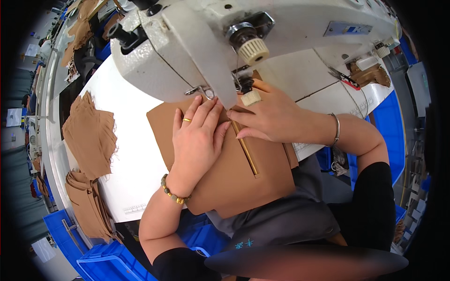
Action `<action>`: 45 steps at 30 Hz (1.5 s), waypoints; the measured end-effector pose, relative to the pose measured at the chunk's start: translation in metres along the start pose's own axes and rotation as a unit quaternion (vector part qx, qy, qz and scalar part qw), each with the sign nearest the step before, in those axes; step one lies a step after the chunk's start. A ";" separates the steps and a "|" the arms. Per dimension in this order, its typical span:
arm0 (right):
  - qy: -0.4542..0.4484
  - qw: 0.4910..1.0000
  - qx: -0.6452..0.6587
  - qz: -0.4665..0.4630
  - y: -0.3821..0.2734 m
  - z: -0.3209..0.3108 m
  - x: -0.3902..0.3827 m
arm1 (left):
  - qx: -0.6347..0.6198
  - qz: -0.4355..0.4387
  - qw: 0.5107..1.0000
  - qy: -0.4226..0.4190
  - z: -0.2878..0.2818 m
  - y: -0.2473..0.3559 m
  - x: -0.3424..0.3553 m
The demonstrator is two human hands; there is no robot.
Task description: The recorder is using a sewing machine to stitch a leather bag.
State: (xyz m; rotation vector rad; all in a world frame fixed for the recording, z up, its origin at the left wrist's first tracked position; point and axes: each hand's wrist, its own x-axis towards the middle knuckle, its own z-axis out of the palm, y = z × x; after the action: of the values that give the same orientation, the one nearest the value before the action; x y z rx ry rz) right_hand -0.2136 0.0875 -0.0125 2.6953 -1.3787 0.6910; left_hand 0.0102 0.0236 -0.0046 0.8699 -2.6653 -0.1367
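Observation:
A brown panel (211,187) lies under the head of a white sewing machine (309,23), its near part hanging over the table edge toward my lap. A gold-toothed zipper (245,152) runs down it, set in a narrow slot. My left hand (199,129) rests flat on the panel left of the zipper, fingers stretched toward the needle area. On the other side, my right hand (276,114) lies over the panel, thumb and a forefinger apart beside the zipper's upper end. The machine hides some right fingertips and the needle.
Loose brown pieces (89,136) and a stack of brown pieces (86,203) lie on the left of the white table (129,187). Red-handled thread snips (346,78) and brown scraps (372,75) sit at the right. Blue bins (112,262) stand below.

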 end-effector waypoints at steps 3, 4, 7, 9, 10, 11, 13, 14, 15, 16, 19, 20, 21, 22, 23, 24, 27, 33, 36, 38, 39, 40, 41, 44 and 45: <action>0.011 1.000 0.007 0.004 0.000 -0.001 -0.001 | -0.006 0.000 1.000 -0.001 0.001 0.000 -0.001; 0.008 1.000 0.013 0.009 0.000 -0.001 -0.001 | -0.006 0.000 1.000 0.002 0.001 0.000 0.000; 0.014 1.000 -0.002 0.006 -0.001 0.001 0.000 | -0.011 -0.010 1.000 0.011 0.002 0.000 0.000; 0.010 1.000 -0.001 0.006 0.000 0.001 0.000 | -0.006 -0.010 1.000 0.011 0.002 0.000 0.000; 0.006 1.000 -0.001 0.006 0.000 0.001 0.000 | -0.002 -0.007 1.000 0.011 0.002 0.000 0.000; 0.007 1.000 -0.002 0.007 0.000 0.000 0.000 | -0.002 -0.008 1.000 0.011 0.002 0.000 0.000; 0.018 1.000 -0.004 0.001 0.001 -0.001 0.001 | -0.010 -0.015 1.000 0.012 0.002 0.000 0.000; 0.018 1.000 -0.004 0.000 0.001 -0.002 0.001 | -0.010 -0.016 1.000 0.012 0.002 0.000 0.000; 0.014 1.000 -0.006 0.001 0.000 -0.002 0.001 | -0.007 -0.015 1.000 0.012 0.002 0.000 0.000; 0.007 1.000 -0.009 0.001 0.000 -0.002 0.002 | -0.003 -0.014 1.000 0.013 0.002 0.000 0.000; 0.026 0.999 -0.024 -0.008 0.000 0.000 0.002 | -0.011 -0.018 1.000 0.009 0.002 0.000 0.001; 0.027 0.999 -0.022 -0.008 0.001 0.000 0.002 | -0.011 -0.019 1.000 0.009 0.002 0.000 0.001; 0.024 0.999 -0.022 -0.005 0.001 0.001 0.002 | -0.009 -0.020 1.000 0.010 0.002 0.000 0.001; 0.023 1.000 -0.021 -0.004 0.001 0.001 0.001 | -0.007 -0.020 1.000 0.011 0.002 0.000 0.001; 0.020 1.000 -0.021 -0.003 0.001 0.001 0.001 | -0.007 -0.021 1.000 0.011 0.002 0.000 0.001; 0.021 0.999 -0.025 -0.003 0.001 0.001 0.001 | -0.005 -0.023 1.000 0.011 0.003 0.000 0.001; 0.017 0.999 -0.028 -0.002 0.002 0.001 0.001 | -0.001 -0.027 1.000 0.010 0.004 0.000 0.000; 0.019 1.000 -0.013 0.001 0.004 0.001 0.001 | -0.011 -0.005 1.000 0.026 0.004 -0.002 -0.001; 0.009 1.000 -0.006 0.006 0.004 -0.001 0.000 | -0.025 0.002 0.999 0.021 0.004 -0.001 -0.002; 0.002 1.000 -0.002 0.015 0.004 -0.003 -0.001 | -0.027 -0.004 1.000 0.011 0.004 0.000 -0.002; -0.002 1.000 -0.001 0.015 0.004 -0.004 -0.001 | -0.023 -0.005 1.000 0.013 0.004 0.001 -0.001; -0.013 1.000 0.000 0.011 0.005 -0.005 0.000 | -0.019 -0.006 1.000 0.013 0.004 0.001 -0.001; -0.005 1.000 0.002 0.015 0.006 -0.004 0.000 | -0.018 -0.005 1.000 0.014 0.005 0.002 -0.001; 0.006 1.000 -0.007 0.003 0.008 -0.002 0.003 | 0.001 -0.009 1.000 0.020 0.006 0.004 0.000; 0.018 1.000 -0.020 -0.004 0.008 -0.002 0.002 | 0.003 -0.010 1.000 0.022 0.006 0.005 0.000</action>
State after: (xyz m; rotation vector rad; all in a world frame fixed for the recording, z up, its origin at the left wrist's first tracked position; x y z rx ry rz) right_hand -0.2194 0.0818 -0.0110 2.6430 -1.3592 0.7014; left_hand 0.0052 0.0272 -0.0091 0.8906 -2.6181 -0.1138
